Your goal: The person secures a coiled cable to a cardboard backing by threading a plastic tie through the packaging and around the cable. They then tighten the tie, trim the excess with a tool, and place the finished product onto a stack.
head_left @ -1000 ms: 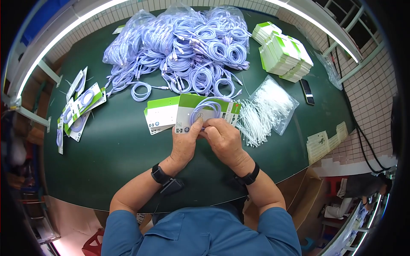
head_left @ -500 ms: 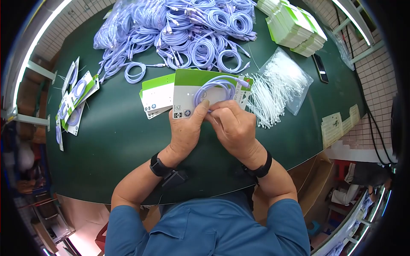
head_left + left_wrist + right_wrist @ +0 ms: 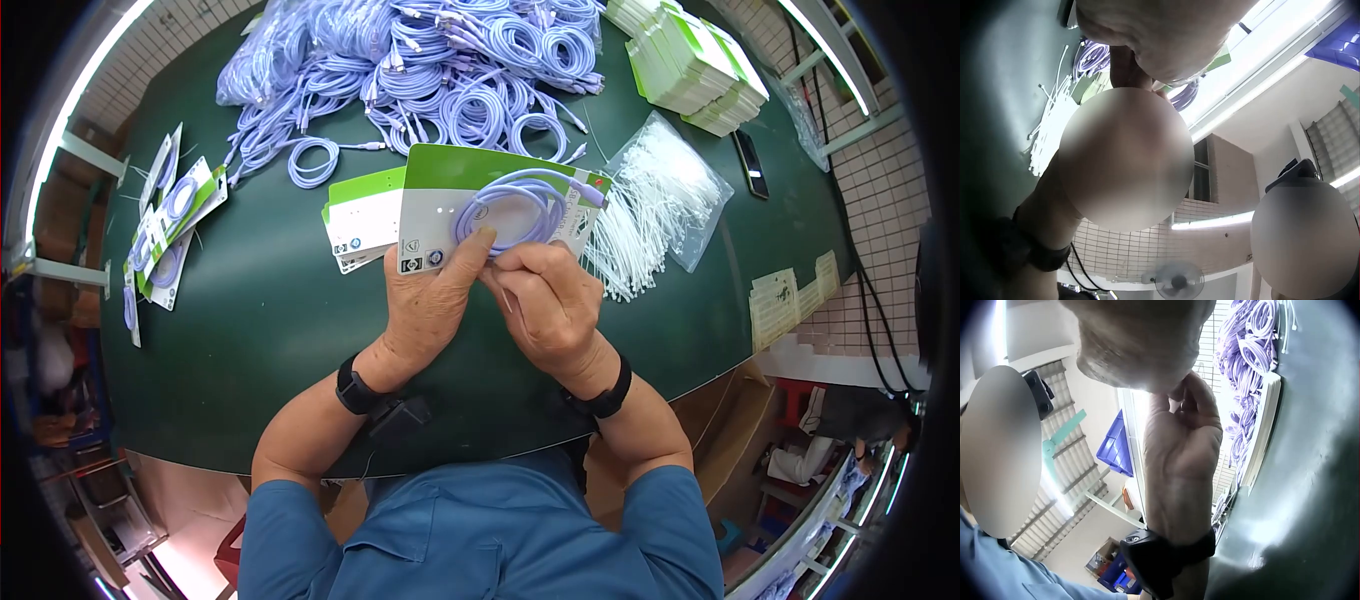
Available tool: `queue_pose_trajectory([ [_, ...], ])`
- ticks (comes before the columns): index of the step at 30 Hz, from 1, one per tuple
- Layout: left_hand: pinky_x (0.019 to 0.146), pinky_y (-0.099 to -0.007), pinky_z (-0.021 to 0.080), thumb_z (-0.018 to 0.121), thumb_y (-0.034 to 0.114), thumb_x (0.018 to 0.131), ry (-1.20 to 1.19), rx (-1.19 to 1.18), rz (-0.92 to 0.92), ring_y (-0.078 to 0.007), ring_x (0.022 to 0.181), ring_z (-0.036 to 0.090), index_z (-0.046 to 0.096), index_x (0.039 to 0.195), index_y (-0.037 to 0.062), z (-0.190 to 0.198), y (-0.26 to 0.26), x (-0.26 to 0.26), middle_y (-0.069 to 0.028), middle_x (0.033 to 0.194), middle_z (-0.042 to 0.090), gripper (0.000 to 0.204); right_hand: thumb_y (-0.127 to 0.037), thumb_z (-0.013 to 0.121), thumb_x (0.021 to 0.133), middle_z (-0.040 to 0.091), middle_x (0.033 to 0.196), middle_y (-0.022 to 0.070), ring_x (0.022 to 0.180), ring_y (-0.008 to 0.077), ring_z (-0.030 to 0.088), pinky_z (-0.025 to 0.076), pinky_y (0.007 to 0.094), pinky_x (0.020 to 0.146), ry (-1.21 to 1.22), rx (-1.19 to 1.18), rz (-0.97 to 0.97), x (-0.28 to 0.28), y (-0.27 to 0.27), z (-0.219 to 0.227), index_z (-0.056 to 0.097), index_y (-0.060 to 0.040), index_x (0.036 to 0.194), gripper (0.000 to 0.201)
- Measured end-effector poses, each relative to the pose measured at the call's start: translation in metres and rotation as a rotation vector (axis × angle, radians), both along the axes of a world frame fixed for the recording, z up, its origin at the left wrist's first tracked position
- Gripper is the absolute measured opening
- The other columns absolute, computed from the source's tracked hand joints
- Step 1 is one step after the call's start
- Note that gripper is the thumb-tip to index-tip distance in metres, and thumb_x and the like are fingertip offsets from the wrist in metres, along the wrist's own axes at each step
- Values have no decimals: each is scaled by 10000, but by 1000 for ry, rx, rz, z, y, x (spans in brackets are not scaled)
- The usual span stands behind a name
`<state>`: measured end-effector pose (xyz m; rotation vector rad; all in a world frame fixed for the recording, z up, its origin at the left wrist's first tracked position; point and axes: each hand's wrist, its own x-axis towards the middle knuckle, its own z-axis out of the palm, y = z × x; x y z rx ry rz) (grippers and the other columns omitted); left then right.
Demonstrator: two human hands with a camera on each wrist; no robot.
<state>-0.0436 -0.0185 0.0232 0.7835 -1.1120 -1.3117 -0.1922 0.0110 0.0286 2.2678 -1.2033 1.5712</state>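
My left hand [image 3: 425, 305] holds a green-and-white packaging card [image 3: 425, 215] upright, with its thumb pressing the coiled lilac USB cable [image 3: 520, 185] against the card's front. Close beside that thumb, at the coil's lower edge, my right hand [image 3: 550, 305] has its fingers curled in a pinch. A thin white cable tie [image 3: 508, 301] pokes out below those fingertips; the rest of it is hidden. In the right wrist view the left hand [image 3: 1182, 447] shows from its palm side, with its fingertips partly covered by the right hand.
Behind the hands lies a stack of cards [image 3: 365, 222]. A heap of lilac cables [image 3: 450, 90] fills the back. White cable ties [image 3: 640, 220] spill from a plastic bag, near a phone [image 3: 750, 165] and stacked cards [image 3: 690, 70]. Carded cables [image 3: 170, 235] lie at left.
The head view has shifted, so the table things sit higher in it. Both hands stay together at the card, which now leans more to the right. A white tie end has come into sight under the right fingers.
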Motion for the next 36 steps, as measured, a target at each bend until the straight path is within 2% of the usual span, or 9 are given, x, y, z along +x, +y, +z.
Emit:
queue_pose_trajectory([
  [6,682,-240,530,783,82,971,67,8,4,-71,809,671,727,1105,6,6,1,0,-19,959,743,163,74,903,727,704,921,98,741,229,718,588,322,596,30,-22,11,4,6,3,649,-10,849,294],
  [18,658,-239,530,775,91,974,14,-1,39,-67,775,670,717,1070,8,7,-2,2,-14,918,733,139,5,896,810,746,1033,172,828,266,742,613,326,640,-66,9,93,14,13,-3,560,-21,971,373],
  [21,652,-240,530,772,93,975,44,29,36,-67,768,671,714,1065,8,8,-1,1,-13,916,730,137,-2,891,822,744,1051,185,856,281,750,617,332,668,-147,50,174,13,14,-7,540,-22,973,383],
  [28,642,-254,554,774,96,973,140,172,-24,-71,739,677,710,1076,-3,6,0,1,-14,914,731,156,32,882,812,736,1094,184,893,304,760,633,379,738,-126,52,293,9,15,-8,580,-18,1004,361],
  [33,643,-264,569,780,101,970,139,179,-42,-74,730,683,711,1066,-14,2,0,2,-16,909,729,165,51,878,803,726,1124,174,907,310,762,640,389,767,-60,50,337,3,12,-7,641,-13,1023,330],
  [36,656,-266,576,761,87,976,54,67,-35,-94,761,704,735,1084,4,-3,-2,4,-39,946,738,139,53,875,804,732,1089,173,904,310,763,643,377,754,-52,45,323,2,11,-5,658,-5,1024,315],
])
